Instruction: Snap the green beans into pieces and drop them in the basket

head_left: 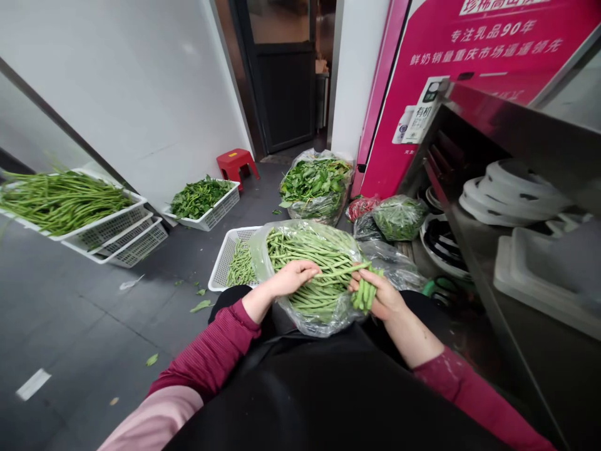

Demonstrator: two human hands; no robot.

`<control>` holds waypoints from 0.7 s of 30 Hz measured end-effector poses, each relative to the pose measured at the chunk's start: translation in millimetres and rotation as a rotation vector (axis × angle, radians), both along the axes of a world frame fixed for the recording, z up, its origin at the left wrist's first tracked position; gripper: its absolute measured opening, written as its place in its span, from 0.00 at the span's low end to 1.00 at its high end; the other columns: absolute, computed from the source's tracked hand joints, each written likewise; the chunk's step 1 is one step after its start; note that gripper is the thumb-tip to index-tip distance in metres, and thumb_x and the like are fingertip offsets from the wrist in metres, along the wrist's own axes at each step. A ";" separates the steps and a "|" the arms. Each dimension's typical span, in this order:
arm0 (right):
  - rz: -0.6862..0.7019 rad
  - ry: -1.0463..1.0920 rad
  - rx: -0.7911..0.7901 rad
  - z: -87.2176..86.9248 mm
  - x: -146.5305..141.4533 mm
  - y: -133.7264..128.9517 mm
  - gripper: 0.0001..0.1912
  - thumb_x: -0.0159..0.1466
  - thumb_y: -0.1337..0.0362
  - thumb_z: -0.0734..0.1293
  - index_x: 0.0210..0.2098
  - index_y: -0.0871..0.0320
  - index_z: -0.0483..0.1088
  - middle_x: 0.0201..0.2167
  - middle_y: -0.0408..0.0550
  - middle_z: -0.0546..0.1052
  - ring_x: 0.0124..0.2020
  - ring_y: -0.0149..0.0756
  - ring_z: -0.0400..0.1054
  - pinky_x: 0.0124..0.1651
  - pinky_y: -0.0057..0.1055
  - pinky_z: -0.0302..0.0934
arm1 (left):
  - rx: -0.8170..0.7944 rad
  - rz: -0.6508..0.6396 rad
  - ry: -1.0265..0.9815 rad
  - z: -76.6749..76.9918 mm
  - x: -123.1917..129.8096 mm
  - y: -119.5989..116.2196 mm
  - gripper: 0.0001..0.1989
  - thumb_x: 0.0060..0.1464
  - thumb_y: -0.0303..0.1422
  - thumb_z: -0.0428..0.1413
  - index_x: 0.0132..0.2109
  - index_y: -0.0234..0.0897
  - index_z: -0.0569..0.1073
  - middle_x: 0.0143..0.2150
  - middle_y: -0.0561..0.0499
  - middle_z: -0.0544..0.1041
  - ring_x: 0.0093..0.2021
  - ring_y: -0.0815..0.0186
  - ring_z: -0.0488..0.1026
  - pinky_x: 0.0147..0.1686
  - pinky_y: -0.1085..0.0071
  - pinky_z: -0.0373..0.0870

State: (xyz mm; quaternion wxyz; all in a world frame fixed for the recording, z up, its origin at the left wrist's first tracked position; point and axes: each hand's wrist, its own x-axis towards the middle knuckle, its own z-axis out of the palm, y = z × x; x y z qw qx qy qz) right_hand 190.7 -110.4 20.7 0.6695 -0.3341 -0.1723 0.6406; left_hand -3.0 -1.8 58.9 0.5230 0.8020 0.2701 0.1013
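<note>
A clear plastic bag (263, 254) full of long green beans (305, 244) lies open in front of my body. My left hand (295, 277) pinches one end of a long bean above the pile. That bean stretches across to my right hand (378, 293), whose fingers are wrapped round a bunch of green beans (365, 294) at the bag's right side. Just left of the bag, partly under it, a white basket (220, 266) holds shorter green bean pieces (241, 263).
Stacked white baskets (136, 241) with long green stems stand at the left. Beyond are a basket of leaves (220, 215), a red stool (237, 164) and a bag of leafy greens (317, 181). A metal shelf (498, 269) edges the right side.
</note>
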 end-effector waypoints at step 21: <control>0.207 -0.108 -0.280 -23.3 -6.1 -4.7 0.07 0.52 0.62 0.66 0.25 0.60 0.66 0.19 0.41 0.67 0.18 0.27 0.62 0.24 0.27 0.60 | 0.567 -0.181 0.233 22.7 -11.5 23.8 0.15 0.55 0.36 0.44 0.31 0.34 0.72 0.28 0.50 0.73 0.28 0.71 0.67 0.32 0.77 0.59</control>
